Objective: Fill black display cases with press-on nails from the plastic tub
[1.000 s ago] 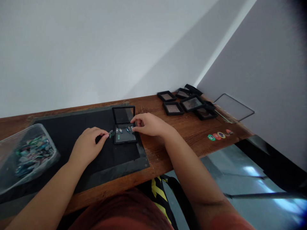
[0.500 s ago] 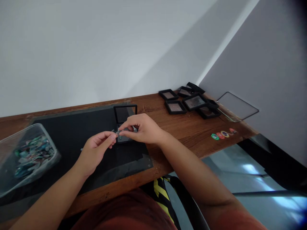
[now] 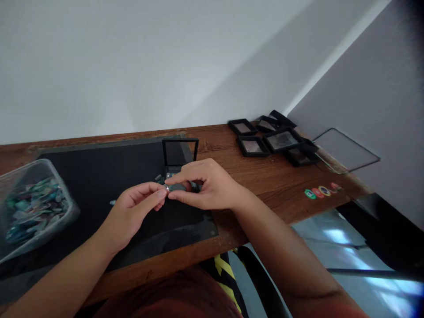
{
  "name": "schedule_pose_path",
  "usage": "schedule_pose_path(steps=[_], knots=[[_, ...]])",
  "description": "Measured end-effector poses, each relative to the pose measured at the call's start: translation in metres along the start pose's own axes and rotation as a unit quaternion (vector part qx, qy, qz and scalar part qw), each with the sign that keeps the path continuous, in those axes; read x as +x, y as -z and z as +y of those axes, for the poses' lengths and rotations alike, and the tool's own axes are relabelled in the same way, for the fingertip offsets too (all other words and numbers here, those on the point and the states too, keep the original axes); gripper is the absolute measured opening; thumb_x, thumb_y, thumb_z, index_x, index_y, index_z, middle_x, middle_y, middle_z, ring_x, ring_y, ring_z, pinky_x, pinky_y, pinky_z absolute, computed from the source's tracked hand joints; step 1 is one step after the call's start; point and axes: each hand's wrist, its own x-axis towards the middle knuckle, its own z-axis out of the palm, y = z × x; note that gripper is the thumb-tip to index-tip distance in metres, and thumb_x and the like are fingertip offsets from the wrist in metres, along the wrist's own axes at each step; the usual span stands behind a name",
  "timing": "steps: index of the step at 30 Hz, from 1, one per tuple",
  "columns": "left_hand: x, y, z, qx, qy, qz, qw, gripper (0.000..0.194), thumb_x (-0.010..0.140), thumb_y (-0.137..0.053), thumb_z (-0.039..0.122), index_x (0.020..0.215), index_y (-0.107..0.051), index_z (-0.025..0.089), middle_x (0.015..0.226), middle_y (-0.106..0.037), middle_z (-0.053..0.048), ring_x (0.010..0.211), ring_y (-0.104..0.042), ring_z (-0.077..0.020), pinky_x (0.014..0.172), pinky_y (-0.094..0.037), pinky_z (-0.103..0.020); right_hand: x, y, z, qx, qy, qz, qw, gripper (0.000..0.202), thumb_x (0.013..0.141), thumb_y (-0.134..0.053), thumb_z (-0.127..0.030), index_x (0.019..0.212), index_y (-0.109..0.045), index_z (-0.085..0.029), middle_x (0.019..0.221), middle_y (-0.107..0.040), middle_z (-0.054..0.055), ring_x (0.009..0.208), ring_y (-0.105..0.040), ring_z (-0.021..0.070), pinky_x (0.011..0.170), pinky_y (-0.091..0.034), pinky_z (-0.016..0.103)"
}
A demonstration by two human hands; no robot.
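Note:
In front of the small open black case, my left hand [image 3: 132, 212] pinches a small shiny piece [image 3: 167, 188] between thumb and fingertips. The thumb and forefinger of my right hand [image 3: 208, 185] close around the same piece from the other side. It is too small to name. Behind them the black frame-like case [image 3: 181, 141] has its lid raised. Small clear or greenish pieces lie in and beside its base, which my right hand partly covers. One pale small piece [image 3: 113, 202] lies on the black mat [image 3: 86, 172] beside my left hand.
A clear plastic tub [image 3: 68, 194] of many greenish flat pieces stands at the left. Several black cases [image 3: 253, 146] are piled at the back right, near the wall. Coloured round chips [image 3: 325, 191] and a thin wire frame [image 3: 346, 132] are on the right.
My view has shifted a little, so the scene sits differently. Both hands stay together at the small piece; my right fingers have moved in around it.

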Motion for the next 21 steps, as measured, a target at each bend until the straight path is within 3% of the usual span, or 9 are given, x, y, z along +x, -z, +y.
schedule_pose_path(steps=[3, 9, 13, 15, 18, 21], knots=[[-0.002, 0.000, 0.002, -0.002, 0.009, 0.002, 1.000, 0.024, 0.081, -0.076, 0.042, 0.074, -0.072, 0.020, 0.067, -0.062, 0.001, 0.066, -0.053, -0.0108, 0.064, -0.046, -0.022, -0.001, -0.002, 0.000, -0.006, 0.027, 0.009, 1.000, 0.019, 0.091, -0.077, -0.029, 0.104, -0.080, -0.016, 0.076, -0.069, -0.001, 0.067, -0.060, 0.0080, 0.066, -0.043, 0.021], [-0.007, 0.001, 0.001, 0.031, -0.014, 0.001, 0.999, 0.022, 0.083, -0.075, 0.039, 0.072, -0.072, 0.021, 0.068, -0.065, 0.001, 0.070, -0.060, -0.0115, 0.069, -0.051, -0.022, -0.002, -0.002, -0.004, -0.016, 0.006, -0.002, 1.000, 0.016, 0.090, -0.077, -0.028, 0.101, -0.080, -0.016, 0.073, -0.067, -0.003, 0.065, -0.058, 0.0068, 0.064, -0.041, 0.020], [-0.010, 0.007, -0.001, 0.093, -0.039, 0.015, 0.995, 0.024, 0.085, -0.075, 0.046, 0.097, -0.077, 0.025, 0.083, -0.072, -0.001, 0.076, -0.065, -0.0142, 0.071, -0.052, -0.025, -0.005, 0.005, -0.002, -0.001, -0.046, 0.006, 0.999, 0.021, 0.087, -0.080, -0.034, 0.101, -0.079, -0.019, 0.072, -0.066, -0.003, 0.063, -0.056, 0.0071, 0.063, -0.039, 0.022], [-0.008, 0.014, -0.002, 0.194, -0.078, 0.080, 0.975, 0.030, 0.088, -0.073, 0.048, 0.110, -0.075, 0.028, 0.090, -0.073, 0.000, 0.080, -0.065, -0.0157, 0.075, -0.052, -0.028, -0.005, 0.010, 0.000, -0.014, -0.084, 0.008, 0.996, 0.023, 0.086, -0.082, -0.036, 0.101, -0.079, -0.020, 0.068, -0.062, -0.005, 0.060, -0.054, 0.0068, 0.062, -0.037, 0.022], [-0.001, 0.027, -0.005, 0.366, -0.118, 0.166, 0.908, 0.031, 0.092, -0.067, 0.045, 0.121, -0.071, 0.032, 0.100, -0.071, -0.001, 0.089, -0.063, -0.0196, 0.081, -0.052, -0.034, -0.005, 0.018, 0.001, -0.079, -0.165, -0.008, 0.983, 0.018, 0.083, -0.083, -0.030, 0.098, -0.078, -0.020, 0.065, -0.058, -0.006, 0.059, -0.051, 0.0069, 0.060, -0.032, 0.023], [0.005, 0.038, -0.011, 0.473, -0.130, 0.130, 0.862, 0.033, 0.095, -0.061, 0.045, 0.124, -0.070, 0.032, 0.112, -0.071, -0.004, 0.107, -0.061, -0.0271, 0.088, -0.052, -0.042, -0.002, 0.021, 0.001, -0.144, -0.239, -0.050, 0.959, 0.015, 0.081, -0.083, -0.025, 0.095, -0.078, -0.021, 0.067, -0.061, -0.005, 0.061, -0.052, 0.0076, 0.060, -0.030, 0.024]])
